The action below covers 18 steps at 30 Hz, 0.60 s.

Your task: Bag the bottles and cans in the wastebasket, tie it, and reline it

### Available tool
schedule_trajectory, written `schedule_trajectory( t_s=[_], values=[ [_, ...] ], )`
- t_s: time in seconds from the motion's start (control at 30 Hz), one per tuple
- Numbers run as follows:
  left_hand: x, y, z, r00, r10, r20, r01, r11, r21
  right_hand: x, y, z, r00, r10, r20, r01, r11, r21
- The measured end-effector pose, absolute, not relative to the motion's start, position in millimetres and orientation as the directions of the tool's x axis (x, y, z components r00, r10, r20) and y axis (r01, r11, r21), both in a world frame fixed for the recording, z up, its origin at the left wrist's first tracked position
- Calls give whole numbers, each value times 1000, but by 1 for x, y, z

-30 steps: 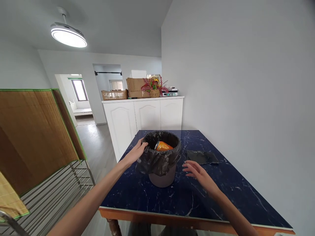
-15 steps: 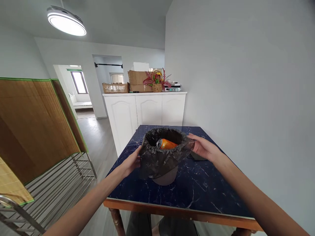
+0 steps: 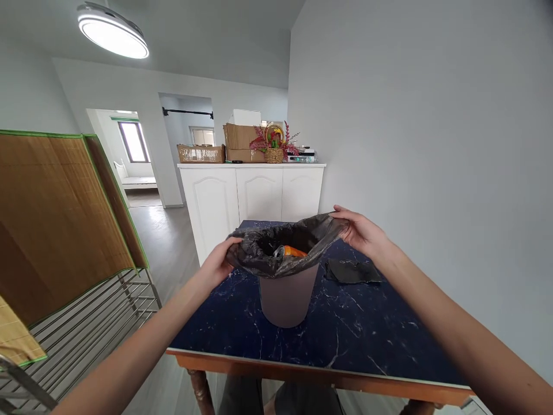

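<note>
A greyish trash bin [image 3: 286,302] stands upright on the dark blue marbled table [image 3: 363,340]. Its black garbage bag [image 3: 276,266] lines the inside, with the upper edge pulled up and outward on both sides. Inside lies an orange drink can [image 3: 294,252], tilted, its silver top toward the left. My left hand [image 3: 219,260] is closed on the bag's left edge, thumb on top. On the opposite side, my right hand [image 3: 359,231] pinches the bag's right edge and holds it stretched higher than the left.
Folded black plastic [image 3: 352,271] lies on the table right of the bin. Behind stands a white cabinet [image 3: 259,196] bearing cardboard boxes [image 3: 242,144] and a flower basket [image 3: 275,154]. At left is a metal rack [image 3: 138,300] draped with a bamboo mat [image 3: 60,225]; a wall [image 3: 423,173] borders the right.
Both hands have risen and moved apart, lifting the bag's edge off the bin's outer side. More of the bin's wall and the folded black plastic now show.
</note>
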State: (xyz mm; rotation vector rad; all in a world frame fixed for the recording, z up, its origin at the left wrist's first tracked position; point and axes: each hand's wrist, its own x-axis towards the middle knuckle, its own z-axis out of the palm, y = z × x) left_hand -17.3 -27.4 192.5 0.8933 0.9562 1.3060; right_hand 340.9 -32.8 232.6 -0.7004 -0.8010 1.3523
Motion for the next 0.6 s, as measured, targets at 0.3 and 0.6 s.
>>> schedule_trajectory(
  t_s=[0.3,0.6],
  values=[
    [2,-19,264,-33,983,179,-406,-177,896,336,-17,263,89,979,185,-564,203,-801],
    [11,-7,298,-77,964,253,-443,-260,858,342,-5,276,102,971,217,-629,232,-742]
  ],
)
